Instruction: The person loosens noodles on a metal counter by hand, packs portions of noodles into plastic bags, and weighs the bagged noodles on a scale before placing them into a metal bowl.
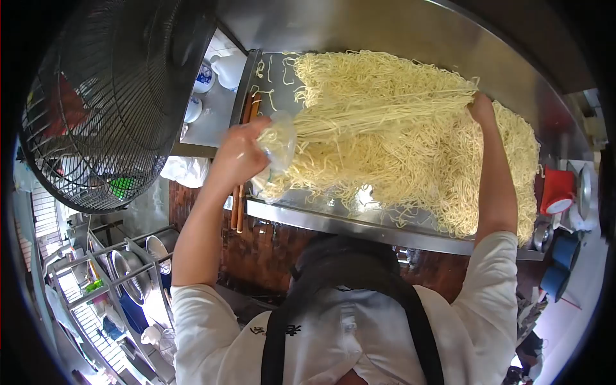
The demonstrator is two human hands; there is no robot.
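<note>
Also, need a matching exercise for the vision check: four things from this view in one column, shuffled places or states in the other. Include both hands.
Things
1. Left hand
2. Right hand
3. Fan
4. Red container

Places or states
A. Just past the right end of the metal counter, as pictured
B. Holding the clear plastic bag
C. Dark, with a wire cage, at the picture's upper left
D. Gripping the noodle strands at the end away from the bag

Pairs: 1-B, 2-D, 3-C, 4-A
</note>
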